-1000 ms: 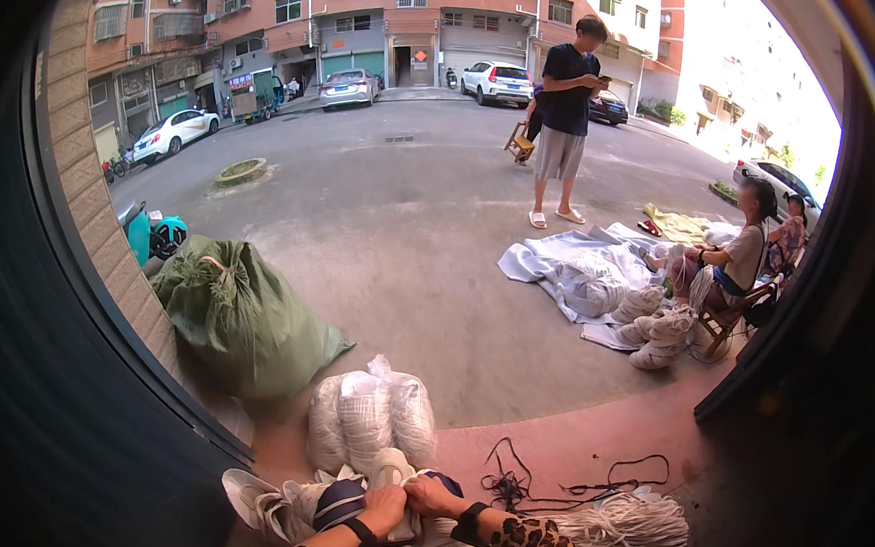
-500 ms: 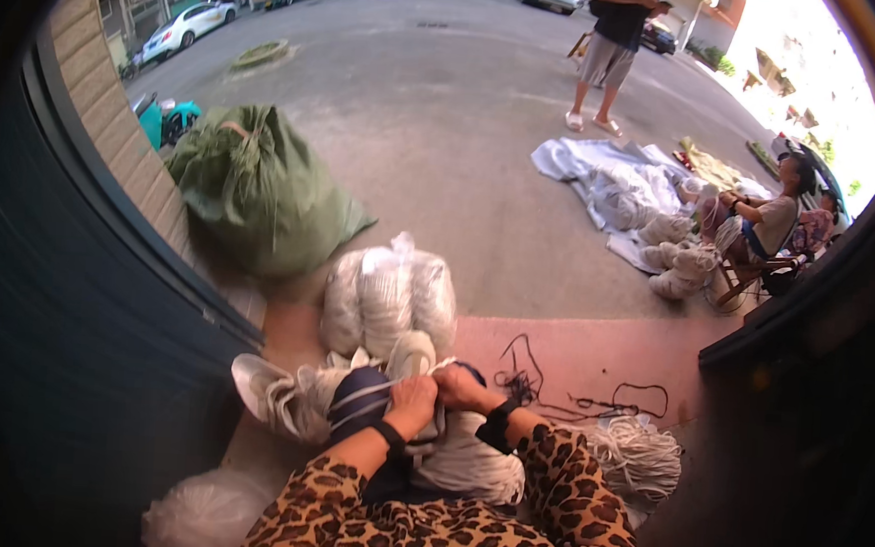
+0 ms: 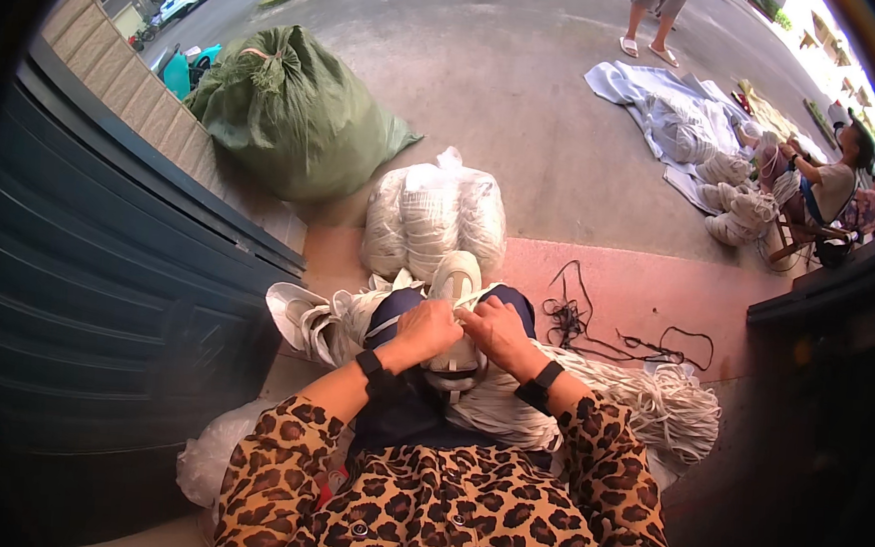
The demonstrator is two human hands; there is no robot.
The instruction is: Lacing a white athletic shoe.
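Observation:
A pale sneaker (image 3: 458, 273) rests between my knees, its toe pointing away from me. My left hand (image 3: 426, 331) closes over its left side with fingers pinched at the lacing. Beside it, my right hand (image 3: 499, 332) also pinches at the lacing, holding a white shoelace (image 3: 474, 298) that crosses the upper. The fingertips of both hands nearly meet over the middle of the shoe. More pale sneakers (image 3: 305, 318) lie by my left knee. A thick bundle of white shoelaces (image 3: 665, 408) spreads from under my right arm.
Clear plastic-wrapped bundles (image 3: 431, 218) stand ahead, near a big green sack (image 3: 292, 114). Dark cords (image 3: 580, 317) lie on the pink floor strip. A dark door (image 3: 115, 304) flanks my left. Seated people (image 3: 834, 182) and shoes on a white sheet (image 3: 658, 102) are at the right.
The view has tipped downward, so the scene sits higher in the picture. Both hands stay at the sneaker's lacing, and more of the shoe's heel end shows between my wrists.

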